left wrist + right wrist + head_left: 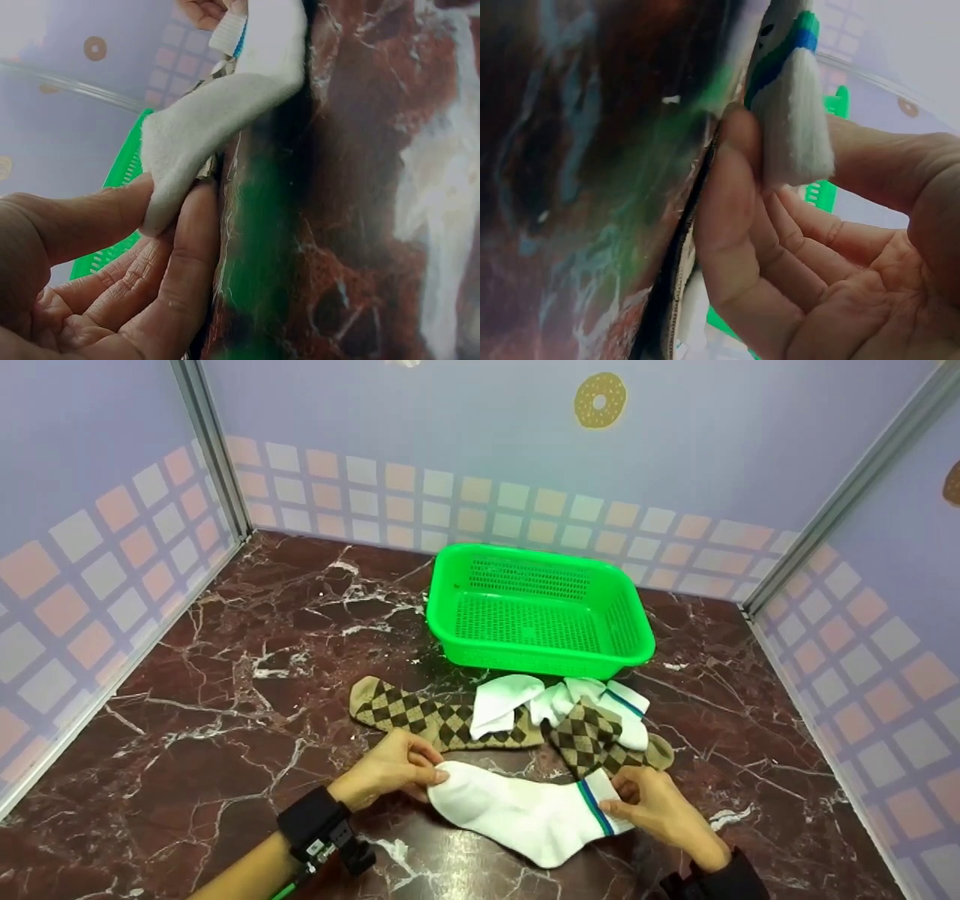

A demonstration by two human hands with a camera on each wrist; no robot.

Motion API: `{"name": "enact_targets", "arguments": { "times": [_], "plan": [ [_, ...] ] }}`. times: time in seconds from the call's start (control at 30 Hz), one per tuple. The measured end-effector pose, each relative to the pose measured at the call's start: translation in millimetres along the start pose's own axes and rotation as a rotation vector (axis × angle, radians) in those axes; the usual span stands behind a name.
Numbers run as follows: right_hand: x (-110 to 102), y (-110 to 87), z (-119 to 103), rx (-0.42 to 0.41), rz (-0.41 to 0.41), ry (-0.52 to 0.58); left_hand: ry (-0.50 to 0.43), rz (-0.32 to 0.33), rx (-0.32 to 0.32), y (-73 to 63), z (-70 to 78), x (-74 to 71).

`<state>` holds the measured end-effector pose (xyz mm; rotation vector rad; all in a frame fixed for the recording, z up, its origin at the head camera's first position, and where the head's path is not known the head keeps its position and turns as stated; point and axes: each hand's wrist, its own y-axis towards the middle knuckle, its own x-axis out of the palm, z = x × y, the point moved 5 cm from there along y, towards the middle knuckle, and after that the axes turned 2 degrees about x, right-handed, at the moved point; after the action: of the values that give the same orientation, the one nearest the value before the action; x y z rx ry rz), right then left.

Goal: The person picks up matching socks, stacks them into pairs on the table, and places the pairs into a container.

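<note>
A white sock [517, 810] with a blue and green stripe at its cuff stretches between both hands, close over the table. My left hand [394, 769] pinches its toe between thumb and fingers, as the left wrist view shows with the sock's toe [180, 150]. At the other end my right hand [656, 802] pinches the cuff [799, 127]. Just beyond lie a brown argyle sock [412, 712], a second argyle sock [589, 735] bunched up, and another white sock [626, 709] with a striped cuff. White sock fabric [502, 701] overlaps the first argyle sock.
Behind the socks stands a green plastic basket [540, 652] with perforated sides and nothing inside. The dark red marbled table [225, 750] is bounded by lilac panels with printed squares [360, 502] at the back and both sides.
</note>
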<state>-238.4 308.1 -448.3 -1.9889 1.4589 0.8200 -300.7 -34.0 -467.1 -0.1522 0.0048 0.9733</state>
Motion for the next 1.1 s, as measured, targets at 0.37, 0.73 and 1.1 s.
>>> {"name": "enact_targets", "arguments": {
  "times": [0.37,0.73,1.1],
  "plan": [
    [8.4,-1.5,5.2,0.018,0.007,-0.101,0.199,0.023,0.095,1.0,2.7,3.4],
    [6.9,-3.2,8.4,0.086,0.055,-0.206,0.525,0.092,0.240,3.5,6.4,5.3],
    [3.4,-4.0,7.5,0.129,0.055,-0.271,0.718,0.156,0.356,6.3,9.9,7.1]
  ]
}}
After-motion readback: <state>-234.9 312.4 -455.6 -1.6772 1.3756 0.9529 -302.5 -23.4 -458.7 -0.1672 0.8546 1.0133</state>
